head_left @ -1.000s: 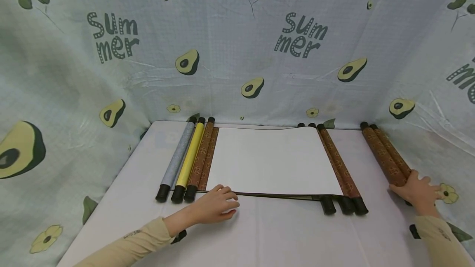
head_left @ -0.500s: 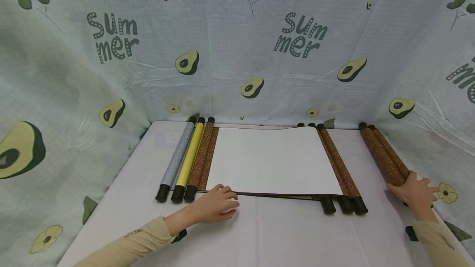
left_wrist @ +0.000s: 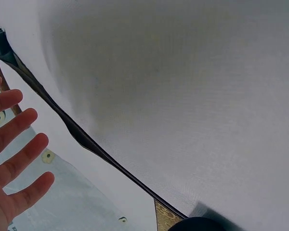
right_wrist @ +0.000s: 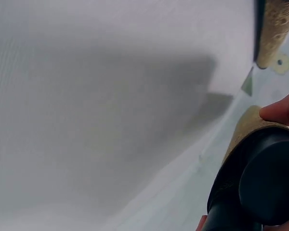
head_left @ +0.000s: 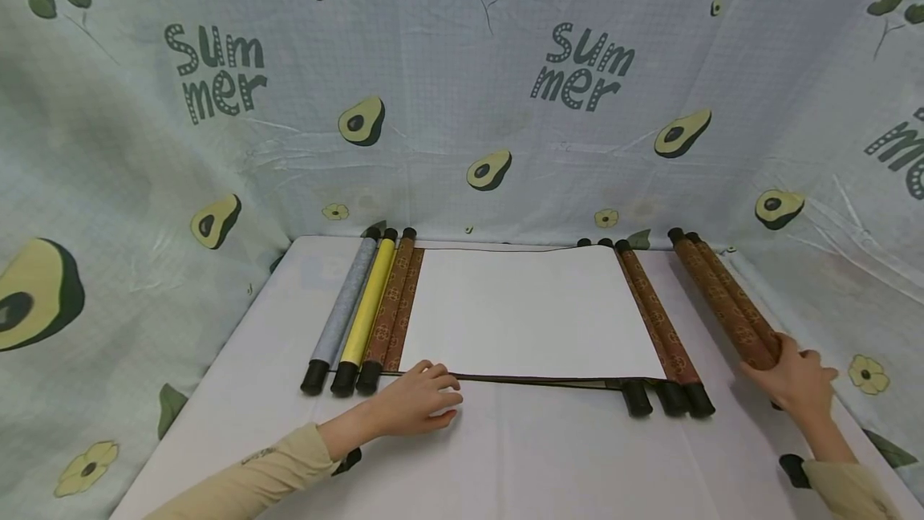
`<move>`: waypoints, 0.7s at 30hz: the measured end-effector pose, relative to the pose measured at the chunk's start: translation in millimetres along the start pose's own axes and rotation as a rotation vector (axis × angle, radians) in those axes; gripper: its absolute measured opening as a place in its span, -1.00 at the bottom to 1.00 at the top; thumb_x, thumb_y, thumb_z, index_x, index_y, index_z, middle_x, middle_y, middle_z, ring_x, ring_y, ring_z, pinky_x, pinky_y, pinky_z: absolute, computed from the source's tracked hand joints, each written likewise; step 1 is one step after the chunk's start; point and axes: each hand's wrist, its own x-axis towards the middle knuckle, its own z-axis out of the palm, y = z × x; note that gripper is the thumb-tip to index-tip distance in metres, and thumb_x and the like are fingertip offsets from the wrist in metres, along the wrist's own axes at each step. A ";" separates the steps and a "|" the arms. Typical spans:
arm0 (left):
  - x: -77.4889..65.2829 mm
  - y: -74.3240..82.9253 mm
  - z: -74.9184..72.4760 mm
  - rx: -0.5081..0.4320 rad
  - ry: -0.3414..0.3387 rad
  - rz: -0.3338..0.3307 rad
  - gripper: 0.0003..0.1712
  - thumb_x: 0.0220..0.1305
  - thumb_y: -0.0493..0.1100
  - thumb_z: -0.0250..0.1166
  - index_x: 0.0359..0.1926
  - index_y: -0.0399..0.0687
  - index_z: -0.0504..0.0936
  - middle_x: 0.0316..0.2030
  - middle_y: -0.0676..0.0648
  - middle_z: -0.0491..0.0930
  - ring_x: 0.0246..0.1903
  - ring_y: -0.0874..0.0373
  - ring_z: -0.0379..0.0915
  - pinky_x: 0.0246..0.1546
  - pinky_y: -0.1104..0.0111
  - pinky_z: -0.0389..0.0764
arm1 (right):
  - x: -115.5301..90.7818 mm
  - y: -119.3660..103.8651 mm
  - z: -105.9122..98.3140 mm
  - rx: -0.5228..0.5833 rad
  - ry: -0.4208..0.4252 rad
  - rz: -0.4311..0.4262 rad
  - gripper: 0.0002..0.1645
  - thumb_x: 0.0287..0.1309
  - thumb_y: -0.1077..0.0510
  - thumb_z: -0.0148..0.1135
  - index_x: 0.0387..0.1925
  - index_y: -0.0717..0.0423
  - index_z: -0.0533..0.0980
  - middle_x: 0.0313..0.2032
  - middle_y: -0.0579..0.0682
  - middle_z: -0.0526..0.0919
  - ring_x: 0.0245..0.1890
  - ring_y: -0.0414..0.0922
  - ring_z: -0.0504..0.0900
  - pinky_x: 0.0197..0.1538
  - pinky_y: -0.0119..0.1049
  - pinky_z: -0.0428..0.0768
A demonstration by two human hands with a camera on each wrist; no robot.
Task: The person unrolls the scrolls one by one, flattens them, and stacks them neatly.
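Note:
A pair of brown, flower-patterned scroll rollers [head_left: 722,287] with black end caps lies side by side at the right; my right hand [head_left: 794,383] grips them near their front end. In the right wrist view the black caps [right_wrist: 269,183] fill the lower right, with a fingertip on the brown roll above them. My left hand [head_left: 415,401] is at the front edge of an unrolled white scroll [head_left: 534,311], fingers loosely bent and holding nothing. The left wrist view shows these fingers [left_wrist: 24,159] spread beside the scroll's dark edge [left_wrist: 86,139].
A grey roller [head_left: 342,307], a yellow roller [head_left: 368,299] and a brown roller [head_left: 390,303] flank the white scroll on its left. Another brown roller [head_left: 653,311] lines its right side, with more black caps beside it. A patterned cloth [head_left: 447,103] hangs behind the table.
My right hand has moved left with the brown rollers, bringing them away from the right-hand cloth and nearer the white scroll. My left hand has stayed in place.

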 end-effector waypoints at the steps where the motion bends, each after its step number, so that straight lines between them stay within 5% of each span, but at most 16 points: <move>1: 0.0 0.1 0.2 0.000 0.002 0.001 -0.87 0.14 -0.02 0.18 -0.30 0.14 0.59 -0.23 0.10 0.58 -0.23 0.21 0.41 -0.16 0.32 0.42 | -2.0 -2.9 -0.8 -0.003 0.005 -0.015 0.02 -0.14 -0.16 0.22 0.14 0.48 0.08 -0.13 0.65 0.18 -0.23 0.54 0.22 -0.36 0.23 0.24; 21: 1.2 0.0 1.9 -0.017 0.011 0.002 -0.87 0.15 -0.02 0.17 -0.29 0.14 0.60 -0.23 0.09 0.59 -0.22 0.20 0.41 -0.16 0.30 0.43 | -34.0 -93.3 -12.4 0.090 0.071 -0.206 -0.07 -0.20 -0.10 0.26 0.15 0.35 0.17 -0.19 0.55 0.30 -0.33 0.44 0.30 -0.53 0.06 0.34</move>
